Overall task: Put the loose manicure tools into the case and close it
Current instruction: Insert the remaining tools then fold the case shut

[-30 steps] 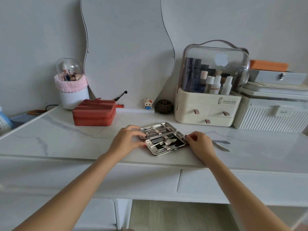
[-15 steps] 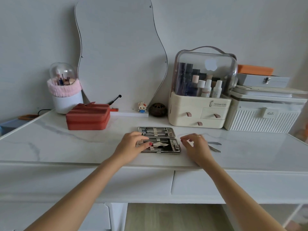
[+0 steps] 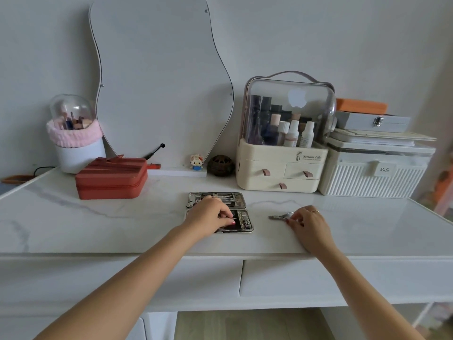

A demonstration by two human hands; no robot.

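A silver manicure case [image 3: 235, 200] lies open flat on the white marble desk [image 3: 98, 224], with several steel tools strapped in both halves. My left hand [image 3: 208, 217] rests on the near half of the case, fingers curled down onto it and hiding part of its inside. To the right of the case, my right hand [image 3: 306, 222] pinches the handles of a loose metal nipper [image 3: 279, 216]. The nipper's jaws point left, just above or on the desk.
A red zip box [image 3: 111, 177] stands at the back left. A cream cosmetic organiser [image 3: 282, 165] and a white ribbed storage box [image 3: 375, 175] stand at the back right. A wavy mirror [image 3: 157, 77], a brush holder [image 3: 73, 143] and small trinkets line the wall.
My right hand has moved right from the case's edge and taken hold of the nipper. My left hand has slid further over the case's near half. The camera has tilted up.
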